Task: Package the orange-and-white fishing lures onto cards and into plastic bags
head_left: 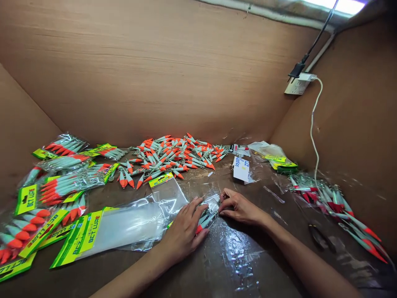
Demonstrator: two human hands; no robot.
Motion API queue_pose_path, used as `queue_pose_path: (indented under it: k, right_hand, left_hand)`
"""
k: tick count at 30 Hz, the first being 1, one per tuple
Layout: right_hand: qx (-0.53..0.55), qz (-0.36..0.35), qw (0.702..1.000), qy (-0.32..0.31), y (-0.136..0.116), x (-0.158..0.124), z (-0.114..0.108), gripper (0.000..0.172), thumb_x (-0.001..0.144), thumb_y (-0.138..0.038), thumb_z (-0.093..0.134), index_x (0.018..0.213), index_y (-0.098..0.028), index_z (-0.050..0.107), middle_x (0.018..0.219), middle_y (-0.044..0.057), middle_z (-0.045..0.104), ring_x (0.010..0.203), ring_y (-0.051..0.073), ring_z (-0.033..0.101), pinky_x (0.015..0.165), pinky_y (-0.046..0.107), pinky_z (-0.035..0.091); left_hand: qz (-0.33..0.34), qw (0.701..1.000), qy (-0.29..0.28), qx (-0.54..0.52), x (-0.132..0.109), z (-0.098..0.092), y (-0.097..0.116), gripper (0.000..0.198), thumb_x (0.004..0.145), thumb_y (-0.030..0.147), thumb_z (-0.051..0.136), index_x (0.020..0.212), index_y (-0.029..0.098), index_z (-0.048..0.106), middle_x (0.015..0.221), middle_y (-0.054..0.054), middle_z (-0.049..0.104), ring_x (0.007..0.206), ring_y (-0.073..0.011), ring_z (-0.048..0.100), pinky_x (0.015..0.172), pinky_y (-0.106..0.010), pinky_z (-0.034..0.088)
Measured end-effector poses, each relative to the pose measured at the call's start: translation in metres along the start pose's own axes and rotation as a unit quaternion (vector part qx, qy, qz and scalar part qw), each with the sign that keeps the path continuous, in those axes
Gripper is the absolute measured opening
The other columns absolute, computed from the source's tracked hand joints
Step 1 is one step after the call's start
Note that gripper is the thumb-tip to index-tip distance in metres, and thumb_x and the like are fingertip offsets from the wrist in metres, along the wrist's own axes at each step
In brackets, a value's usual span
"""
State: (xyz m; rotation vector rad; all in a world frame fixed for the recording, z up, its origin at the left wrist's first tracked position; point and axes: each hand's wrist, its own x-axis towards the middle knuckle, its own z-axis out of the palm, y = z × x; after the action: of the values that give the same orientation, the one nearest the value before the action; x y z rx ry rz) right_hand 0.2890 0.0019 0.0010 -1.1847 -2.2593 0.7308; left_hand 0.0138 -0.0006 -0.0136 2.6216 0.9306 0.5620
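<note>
My left hand lies spread over a clear bag of orange-tipped lures, pressing it on the brown table. At the bag's far right end, the fingertips of my right hand are pinched together on its clear plastic edge. Part of the bag and its lures is hidden under my left hand. To the left of my left hand lies a stack of flat clear bags with yellow-green headers. Another flat bag with a yellow header lies beyond it.
A heap of loose orange-tipped lures lies by the back wall. Filled packets are piled at the left. A white labelled card lies behind my right hand; pliers and more lures are at the right.
</note>
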Motion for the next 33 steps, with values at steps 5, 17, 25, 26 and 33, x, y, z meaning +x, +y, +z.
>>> queue_pose_path:
  k: [5,17,25,26,33]
  right_hand:
    - [-0.050,-0.051,0.997,0.004,-0.001,0.000,0.005,0.012,0.093,-0.025,0.064,0.095,-0.025,0.076,0.107,0.005,0.060,0.098,0.018,0.056,0.086,0.030,0.044]
    - [-0.018,-0.018,1.000,-0.014,-0.003,-0.003,0.010,0.012,0.096,-0.025,0.060,0.098,-0.021,0.070,0.090,0.003,0.067,0.084,0.016,0.062,0.077,0.026,0.046]
    - [0.010,-0.013,1.000,0.007,-0.001,-0.001,0.013,0.012,0.094,-0.027,0.062,0.099,-0.021,0.071,0.093,0.004,0.070,0.088,0.018,0.064,0.082,0.029,0.046]
    - [0.011,-0.011,1.000,0.011,-0.001,-0.001,0.014,0.013,0.093,-0.027,0.062,0.102,-0.021,0.071,0.095,0.004,0.070,0.089,0.018,0.064,0.083,0.029,0.046]
    - [-0.005,-0.005,1.000,0.001,-0.003,-0.003,0.012,0.018,0.094,-0.030,0.062,0.107,-0.023,0.073,0.095,0.005,0.071,0.090,0.019,0.064,0.081,0.028,0.047]
  left_hand:
    - [-0.001,1.000,-0.008,0.021,0.001,0.000,0.002,0.059,0.090,0.035,0.062,0.144,0.026,0.039,0.153,-0.012,0.039,0.142,-0.0324,0.037,0.113,-0.055,0.039]
    - [-0.028,0.999,-0.029,0.021,-0.003,-0.030,0.015,0.031,0.092,0.028,0.057,0.123,0.026,0.055,0.122,-0.010,0.056,0.111,-0.0278,0.057,0.094,-0.047,0.052]
    - [0.005,1.000,-0.027,0.004,0.049,-0.027,0.007,0.032,0.097,0.023,0.050,0.128,0.027,0.056,0.137,-0.010,0.048,0.127,-0.0277,0.048,0.106,-0.048,0.044]
    - [0.017,0.999,-0.046,-0.008,0.057,-0.027,0.003,0.027,0.097,0.023,0.049,0.122,0.026,0.060,0.137,-0.010,0.049,0.127,-0.0273,0.049,0.105,-0.047,0.045]
    - [0.011,0.993,-0.101,-0.053,0.056,-0.047,-0.012,0.044,0.084,0.021,0.063,0.126,0.029,0.055,0.122,-0.006,0.055,0.112,-0.0237,0.058,0.097,-0.038,0.050]
